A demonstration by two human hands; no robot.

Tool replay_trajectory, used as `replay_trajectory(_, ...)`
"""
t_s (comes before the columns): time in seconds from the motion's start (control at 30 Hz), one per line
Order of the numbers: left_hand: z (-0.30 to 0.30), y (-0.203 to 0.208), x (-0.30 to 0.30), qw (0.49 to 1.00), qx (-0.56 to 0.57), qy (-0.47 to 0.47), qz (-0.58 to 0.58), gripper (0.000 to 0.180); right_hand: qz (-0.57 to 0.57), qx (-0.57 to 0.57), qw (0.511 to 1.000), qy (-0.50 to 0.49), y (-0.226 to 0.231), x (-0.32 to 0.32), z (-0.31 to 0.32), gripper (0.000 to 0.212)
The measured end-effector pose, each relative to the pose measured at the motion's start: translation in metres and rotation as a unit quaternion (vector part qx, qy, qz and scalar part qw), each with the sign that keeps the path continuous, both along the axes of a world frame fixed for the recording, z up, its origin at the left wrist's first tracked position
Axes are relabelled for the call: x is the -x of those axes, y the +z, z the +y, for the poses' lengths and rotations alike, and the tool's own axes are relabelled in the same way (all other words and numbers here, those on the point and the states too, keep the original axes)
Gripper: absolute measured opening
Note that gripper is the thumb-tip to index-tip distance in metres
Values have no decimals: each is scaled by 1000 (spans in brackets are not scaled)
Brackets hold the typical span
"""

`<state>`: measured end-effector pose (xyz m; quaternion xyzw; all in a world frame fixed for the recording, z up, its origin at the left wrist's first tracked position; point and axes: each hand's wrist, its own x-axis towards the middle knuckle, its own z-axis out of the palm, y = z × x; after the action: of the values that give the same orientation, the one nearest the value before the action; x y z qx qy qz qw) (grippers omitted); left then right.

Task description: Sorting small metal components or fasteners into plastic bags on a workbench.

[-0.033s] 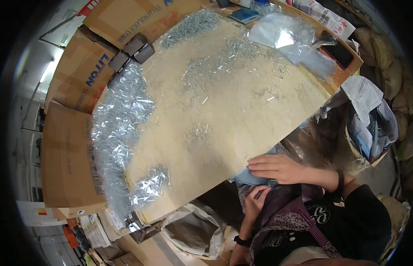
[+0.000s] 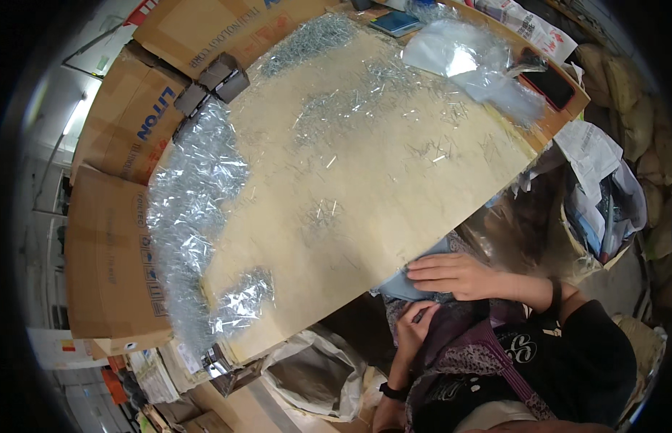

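Note:
My right hand lies flat with its fingers stretched out together, its tips at the table edge. Beneath it is a piece of grey-blue cloth or sheet along that edge. Just below, my left hand is closed, with thumb and fingers curled together against dark patterned fabric; what it pinches, if anything, is hidden. Small clear and silvery stick-like pieces form a long heap on the left of the pale tabletop. A smaller pile sits nearer, and more pieces are scattered across the middle.
Cardboard boxes wall the table's left and far sides. Clear plastic bags, a blue pad and a dark phone rest at the far right. Below the edge gapes a whitish sack; a filled bag stands right.

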<state>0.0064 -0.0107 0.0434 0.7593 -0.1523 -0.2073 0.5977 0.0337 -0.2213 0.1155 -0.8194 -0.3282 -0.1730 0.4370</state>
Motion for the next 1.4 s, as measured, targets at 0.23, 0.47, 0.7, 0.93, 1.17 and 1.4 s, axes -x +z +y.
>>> replay_trajectory(0.23, -5, 8, -6, 1000, -1, 8, 13, 9, 12, 0, 974, -227, -18, 37, -21, 30)
replay_trajectory(0.47, -5, 1, -3, 999, 3, -26, 42, 8, 83, 55, 967, -234, -7, 42, -21, 21)
replay_trajectory(0.7, -2, 3, -5, 997, 18, -7, 75, 9, 191, 104, 964, -153, -42, 55, -14, 28)
replay_trajectory(0.93, 0, -2, -6, 999, -23, -46, -12, 9, -60, 98, 978, -173, 7, 3, 6, 27)
replay_trajectory(1.17, 0, -1, -4, 1000, 25, -10, 2, 11, -67, 168, 979, -95, 22, -79, 72, 52)
replay_trajectory(1.4, -4, 0, -2, 1000, 18, 2, 1, 10, -58, 168, 983, -42, 4, -25, 17, 39)
